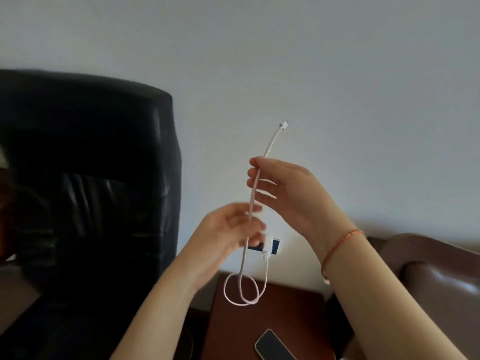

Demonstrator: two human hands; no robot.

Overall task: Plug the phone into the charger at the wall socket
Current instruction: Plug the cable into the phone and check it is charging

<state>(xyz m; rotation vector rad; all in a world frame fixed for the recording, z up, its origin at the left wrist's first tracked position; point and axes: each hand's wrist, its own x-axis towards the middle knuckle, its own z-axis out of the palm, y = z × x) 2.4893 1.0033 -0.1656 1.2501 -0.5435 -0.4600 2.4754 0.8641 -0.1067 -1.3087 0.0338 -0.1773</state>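
Note:
A white braided charging cable runs from a white charger plug seated in the wall socket, loops down, then rises between my hands. My right hand pinches the cable near its upper end, and the free connector sticks up above my fingers. My left hand holds the cable lower down, just in front of the socket. The phone lies screen up on the small wooden table below, with neither hand on it.
A black leather chair fills the left side. A brown leather armchair stands at the right, close to the table. Behind everything is a plain white wall.

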